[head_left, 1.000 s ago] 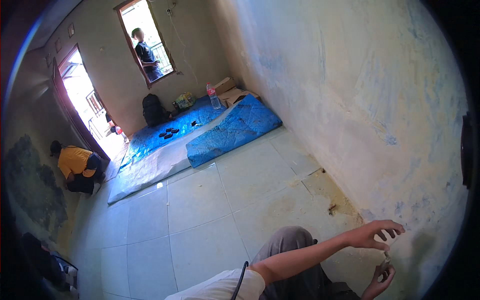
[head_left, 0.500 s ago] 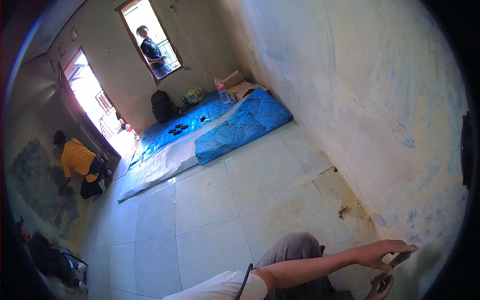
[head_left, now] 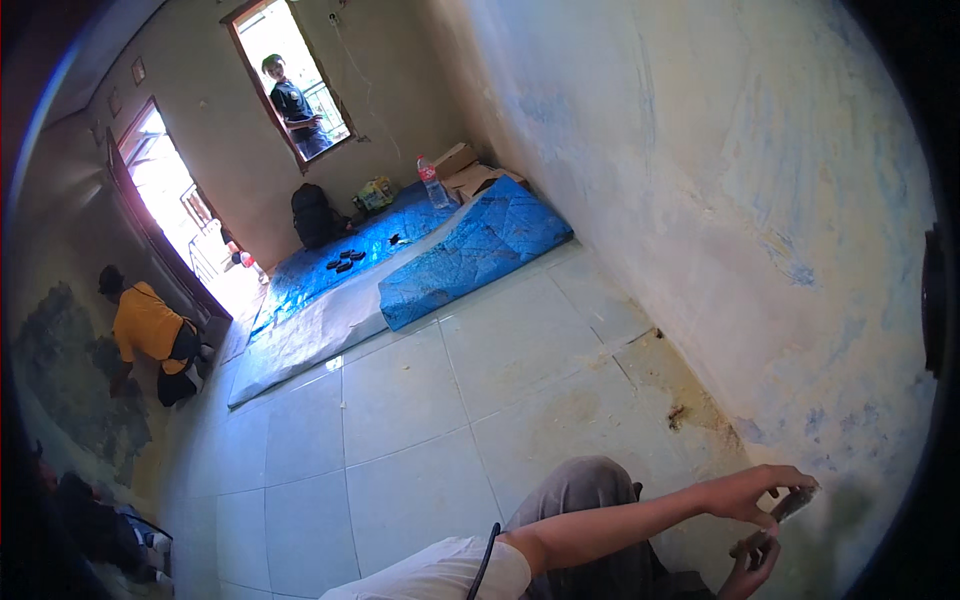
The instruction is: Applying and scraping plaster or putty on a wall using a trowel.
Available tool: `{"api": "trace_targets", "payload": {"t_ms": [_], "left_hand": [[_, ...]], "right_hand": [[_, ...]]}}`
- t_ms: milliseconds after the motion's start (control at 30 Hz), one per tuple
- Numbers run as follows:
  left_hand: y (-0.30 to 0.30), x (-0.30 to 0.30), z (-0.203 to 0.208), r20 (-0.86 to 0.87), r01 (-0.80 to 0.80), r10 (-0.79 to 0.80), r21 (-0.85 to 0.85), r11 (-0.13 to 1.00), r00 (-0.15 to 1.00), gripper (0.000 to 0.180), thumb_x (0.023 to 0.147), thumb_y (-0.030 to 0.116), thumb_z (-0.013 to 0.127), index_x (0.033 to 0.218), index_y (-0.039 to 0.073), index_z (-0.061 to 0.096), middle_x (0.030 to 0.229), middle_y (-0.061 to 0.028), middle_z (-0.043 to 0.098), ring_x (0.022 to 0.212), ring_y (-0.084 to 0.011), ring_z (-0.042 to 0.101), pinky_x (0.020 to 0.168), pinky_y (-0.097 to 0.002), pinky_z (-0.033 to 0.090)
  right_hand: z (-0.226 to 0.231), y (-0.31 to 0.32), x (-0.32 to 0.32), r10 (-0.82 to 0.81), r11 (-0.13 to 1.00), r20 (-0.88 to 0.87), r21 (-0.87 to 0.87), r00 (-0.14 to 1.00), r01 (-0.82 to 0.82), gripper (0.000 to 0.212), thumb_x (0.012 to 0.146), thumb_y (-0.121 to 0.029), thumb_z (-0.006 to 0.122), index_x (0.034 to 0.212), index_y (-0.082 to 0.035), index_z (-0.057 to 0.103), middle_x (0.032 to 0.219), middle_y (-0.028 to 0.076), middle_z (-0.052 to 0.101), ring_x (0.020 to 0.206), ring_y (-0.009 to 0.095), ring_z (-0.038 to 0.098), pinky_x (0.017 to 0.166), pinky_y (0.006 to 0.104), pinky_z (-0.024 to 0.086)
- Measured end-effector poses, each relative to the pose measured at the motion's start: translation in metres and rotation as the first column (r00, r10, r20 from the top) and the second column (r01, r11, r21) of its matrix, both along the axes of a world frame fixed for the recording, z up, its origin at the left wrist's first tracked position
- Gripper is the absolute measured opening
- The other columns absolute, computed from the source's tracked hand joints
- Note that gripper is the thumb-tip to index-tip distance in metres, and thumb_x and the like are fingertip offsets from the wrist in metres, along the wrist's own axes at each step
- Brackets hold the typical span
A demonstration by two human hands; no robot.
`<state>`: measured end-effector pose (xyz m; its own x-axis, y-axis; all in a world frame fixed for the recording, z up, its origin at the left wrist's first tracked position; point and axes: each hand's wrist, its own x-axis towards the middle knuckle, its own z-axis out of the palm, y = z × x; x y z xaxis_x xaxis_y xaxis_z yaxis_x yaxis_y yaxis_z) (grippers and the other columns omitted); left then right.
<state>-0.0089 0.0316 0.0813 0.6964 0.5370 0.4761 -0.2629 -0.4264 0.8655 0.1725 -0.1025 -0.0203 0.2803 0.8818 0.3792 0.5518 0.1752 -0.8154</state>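
My left hand point(head_left: 745, 495) reaches across to the lower right, close to the pale wall. Its thumb and fingers are closed on a flat grey piece point(head_left: 795, 503) whose kind I cannot make out; its outer end is close to the wall surface. Just below, my right hand point(head_left: 752, 570) has its fingers curled near my left thumb. A small brownish thing shows at its fingertips, too small to name. The rest of my right arm is hidden beyond the lower edge.
My bent knee point(head_left: 585, 490) is beneath my left forearm. Crumbs and dirt point(head_left: 680, 415) lie along the wall's foot. Blue mats point(head_left: 470, 260) cover the far floor, with a backpack point(head_left: 315, 215) and bottle point(head_left: 432, 182). A person in orange point(head_left: 150, 325) crouches at the left wall.
Both hands have shifted slightly left in the picture, as has the whole room. My left hand keeps hold of the flat grey piece. The brownish thing at my right fingertips shows more clearly.
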Motion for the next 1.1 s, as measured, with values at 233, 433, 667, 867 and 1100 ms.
{"api": "trace_targets", "payload": {"t_ms": [233, 433, 667, 867, 1100], "left_hand": [[0.004, -0.004, -0.003, -0.088, -0.048, 0.036, -0.138, 0.989, 0.995, 0.082, 0.08, 0.024, 0.081, 0.148, 0.012, 0.038, 0.144, -0.0092, 0.045, 0.127, -0.0285, 0.048, 0.104, -0.0458, 0.047], [0.003, -0.002, -0.007, -0.064, -0.019, 0.002, -0.262, 0.965, 0.998, 0.078, 0.085, 0.023, 0.077, 0.149, 0.008, 0.036, 0.145, -0.0124, 0.045, 0.132, -0.0275, 0.046, 0.106, -0.0477, 0.046], [0.009, 0.002, -0.019, 0.127, 0.002, 0.056, -0.422, 0.907, 0.99, 0.076, 0.096, 0.045, 0.056, 0.154, 0.007, 0.025, 0.156, -0.0128, 0.031, 0.144, -0.0299, 0.03, 0.117, -0.0479, 0.026], [0.012, 0.016, -0.046, 0.337, 0.003, 0.369, -0.742, 0.671, 0.866, 0.084, 0.098, 0.068, 0.018, 0.157, 0.01, 0.011, 0.164, -0.0105, 0.013, 0.152, -0.0217, 0.004, 0.121, -0.0396, 0.0], [0.025, 0.012, -0.071, 0.286, -0.17, 0.632, -0.811, 0.56, 0.72, 0.084, 0.097, 0.069, 0.019, 0.158, 0.011, 0.011, 0.164, -0.0079, 0.016, 0.152, -0.0237, 0.005, 0.121, -0.0467, -0.002]], "right_hand": [[0.017, -0.005, -0.006, -0.116, 0.993, 0.022, 0.04, 0.993, 0.115, 0.029, 0.091, -0.016, 0.072, 0.113, 0.0, 0.061, 0.099, 0.011, 0.064, 0.084, 0.02, 0.063, 0.074, 0.0321, 0.053], [0.019, -0.007, -0.007, -0.157, 0.987, 0.036, 0.041, 0.987, 0.155, 0.03, 0.091, -0.018, 0.072, 0.113, 0.0, 0.062, 0.099, 0.01, 0.064, 0.079, 0.018, 0.06, 0.07, 0.0303, 0.052], [0.015, -0.007, -0.009, -0.125, 0.992, -0.194, -0.005, 0.973, 0.127, 0.031, 0.094, -0.02, 0.068, 0.118, -0.002, 0.06, 0.1, 0.011, 0.063, 0.077, 0.016, 0.059, 0.066, 0.0286, 0.05], [0.016, -0.006, -0.019, -0.034, 0.981, 0.343, 0.192, 0.939, -0.034, 0.037, 0.098, -0.021, 0.061, 0.126, 0.001, 0.052, 0.094, 0.01, 0.06, 0.069, 0.016, 0.056, 0.062, 0.028, 0.048], [0.016, -0.012, -0.032, 0.325, 0.94, -0.149, -0.053, 0.934, -0.336, 0.043, 0.103, -0.029, 0.05, 0.137, -0.002, 0.048, 0.11, 0.008, 0.061, 0.082, 0.018, 0.057, 0.072, 0.0286, 0.048]]}}
